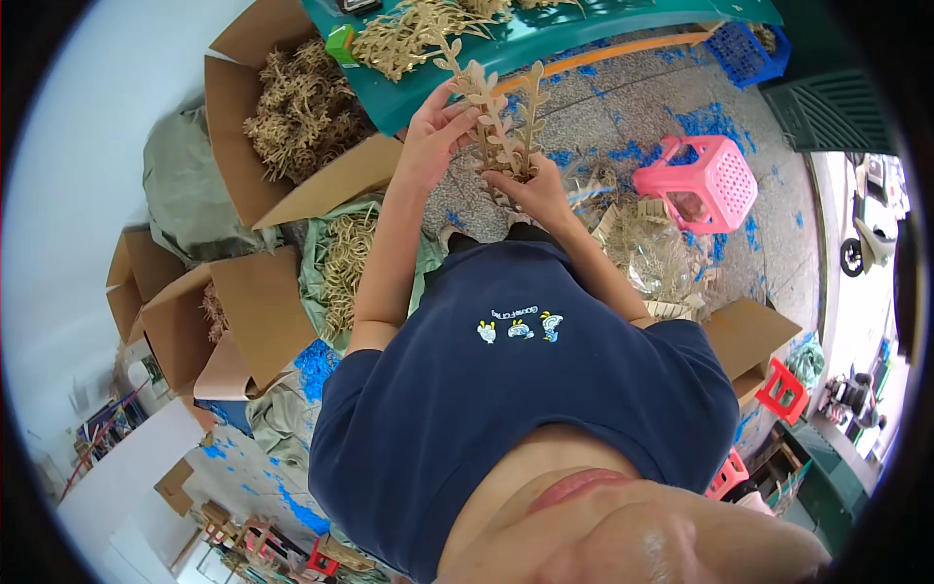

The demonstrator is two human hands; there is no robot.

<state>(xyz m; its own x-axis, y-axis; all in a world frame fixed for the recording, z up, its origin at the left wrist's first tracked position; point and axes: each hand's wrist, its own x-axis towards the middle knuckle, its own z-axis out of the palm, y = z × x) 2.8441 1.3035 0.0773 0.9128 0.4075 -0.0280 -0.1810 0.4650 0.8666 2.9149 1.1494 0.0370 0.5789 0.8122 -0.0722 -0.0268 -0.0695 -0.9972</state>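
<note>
Showing near the teal table [593, 34]: gold leafy sprigs [499, 127]!

Right hand [537, 192] wraps round the lower stems [518, 172]; left hand [438, 134] half-curls by the leaves [486, 94], its hold unclear. Likely light, springy, fragile-leaved: grip low stems.

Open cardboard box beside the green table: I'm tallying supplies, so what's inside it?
A heaped tangle of tan branching sprigs shows inside the box; whatever lies beneath its top layer is covered.
</note>
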